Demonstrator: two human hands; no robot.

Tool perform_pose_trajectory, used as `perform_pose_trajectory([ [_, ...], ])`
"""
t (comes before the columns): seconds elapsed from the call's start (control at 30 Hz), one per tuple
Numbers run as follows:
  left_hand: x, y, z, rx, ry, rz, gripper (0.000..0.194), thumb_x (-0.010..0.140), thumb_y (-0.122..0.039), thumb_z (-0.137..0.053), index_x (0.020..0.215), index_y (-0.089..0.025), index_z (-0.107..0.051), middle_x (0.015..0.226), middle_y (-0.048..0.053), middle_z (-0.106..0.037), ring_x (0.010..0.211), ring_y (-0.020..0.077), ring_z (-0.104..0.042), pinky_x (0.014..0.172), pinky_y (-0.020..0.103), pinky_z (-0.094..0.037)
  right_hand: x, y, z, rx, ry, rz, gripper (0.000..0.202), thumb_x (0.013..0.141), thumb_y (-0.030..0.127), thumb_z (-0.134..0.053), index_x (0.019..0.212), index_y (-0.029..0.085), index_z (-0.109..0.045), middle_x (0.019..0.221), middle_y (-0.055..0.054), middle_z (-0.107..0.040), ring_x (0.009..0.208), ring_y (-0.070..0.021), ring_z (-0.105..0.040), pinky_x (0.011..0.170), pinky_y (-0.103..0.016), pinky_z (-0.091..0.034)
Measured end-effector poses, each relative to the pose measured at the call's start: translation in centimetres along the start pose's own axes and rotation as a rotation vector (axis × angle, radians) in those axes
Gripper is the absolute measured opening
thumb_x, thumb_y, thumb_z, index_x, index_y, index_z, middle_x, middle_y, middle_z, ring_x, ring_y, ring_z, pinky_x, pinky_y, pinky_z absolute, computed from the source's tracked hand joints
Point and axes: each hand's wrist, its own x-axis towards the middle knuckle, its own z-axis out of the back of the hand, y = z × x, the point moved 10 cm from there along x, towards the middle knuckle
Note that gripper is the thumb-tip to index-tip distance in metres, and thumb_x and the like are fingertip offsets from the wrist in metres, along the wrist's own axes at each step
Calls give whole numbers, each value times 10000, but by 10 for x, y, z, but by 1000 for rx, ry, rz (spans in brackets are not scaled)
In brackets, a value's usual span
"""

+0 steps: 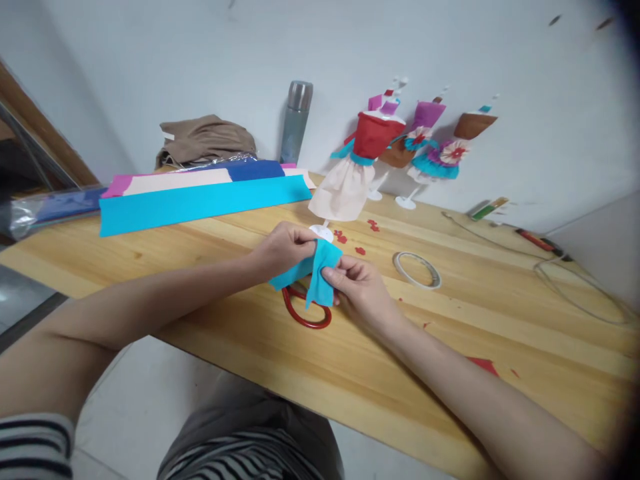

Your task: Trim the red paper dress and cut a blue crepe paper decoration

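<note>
Both hands grip one turquoise strip of cloth or crepe paper (324,270), bent over near the middle of the table. My left hand (285,250) pinches its upper part between thumb and fingers. Lower on the right, my right hand (363,290) closes on the hanging end, thumb in front. Under the strip lies a pair of scissors (311,325); only the red handles show, the blades are hidden. Just beyond the hands stands a small dress form (380,137) wearing a red top, turquoise waistband and pale skirt (345,190).
Small red flower cut-outs (361,251) and a tape roll (417,270) lie right of the hands. Several dressed forms (434,159) stand by the wall. Folded coloured sheets (205,203), brown cloth (210,140) and a thermos (296,123) are at the back left. A cable (565,290) runs at right.
</note>
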Motion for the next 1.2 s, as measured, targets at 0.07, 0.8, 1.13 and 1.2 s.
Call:
perform_pose_trajectory([
  [0.07, -3, 4, -1, -65, -1, 70, 269, 814, -219, -645, 556, -145, -623, 534, -31, -539, 542, 97, -497, 534, 212, -411, -1, 5, 2, -29, -30, 30, 470, 735, 603, -896, 666, 217, -636, 517, 42, -600, 448, -101, -494, 486, -261, -394],
  [0.8, -8, 4, -9, -538, 39, 348, 285, 875, -376, -656, 768, -121, -724, 792, 76, -729, 686, 153, -650, 667, 287, -573, 7, 24, 21, -178, -99, -22, 398, 661, 491, -902, 608, 224, -612, 583, 27, -599, 540, -121, -527, 552, -287, -454],
  [1.13, -10, 10, -5, -219, 51, 352, 136, 894, -161, -704, 769, -109, -709, 672, 41, -722, 577, 125, -656, 592, 241, -525, 5, 26, 10, -197, -14, -15, 329, 701, 464, -882, 658, 218, -667, 649, 13, -648, 595, -131, -559, 611, -303, -480],
  [1.2, -9, 11, -5, -243, 44, 342, 150, 908, -147, -689, 764, -110, -709, 657, 31, -715, 555, 114, -651, 581, 230, -524, 6, 27, 10, -163, -18, 2, 311, 694, 433, -890, 669, 222, -663, 642, 29, -634, 584, -121, -545, 606, -295, -475],
])
